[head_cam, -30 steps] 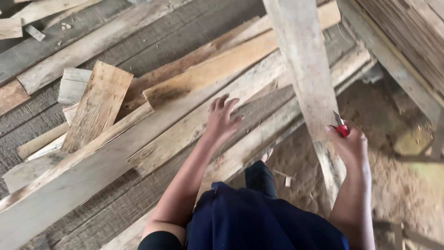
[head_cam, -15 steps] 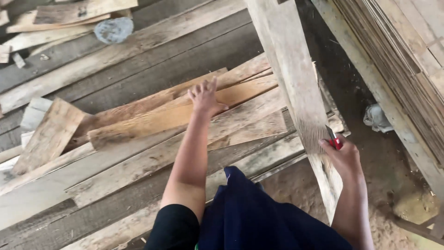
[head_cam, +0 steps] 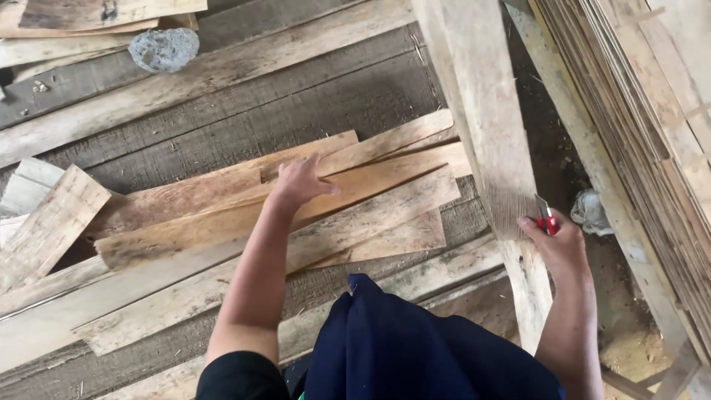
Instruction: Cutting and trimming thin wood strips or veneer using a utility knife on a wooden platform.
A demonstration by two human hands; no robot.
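My left hand [head_cam: 298, 180] lies flat, fingers spread, on a pile of rough wooden planks [head_cam: 222, 222] on the floor. My right hand [head_cam: 557, 241] grips a small red-handled cutter [head_cam: 545, 216] whose blade points up beside a long pale upright board [head_cam: 485, 126]. The board's edge near the blade looks scored with fine lines. My dark blue clothing [head_cam: 415, 348] fills the bottom middle.
A grey stone [head_cam: 164, 49] lies on boards at the top left. Thin wooden slats [head_cam: 652, 118] are stacked along the right. A crumpled pale scrap [head_cam: 590, 210] rests on the dirt floor beside the upright board. Short plank offcuts [head_cam: 48, 222] lie at the left.
The view has shifted down and left across the planks. My left hand stays pressed on the plank pile. My right hand keeps the cutter at the upright board.
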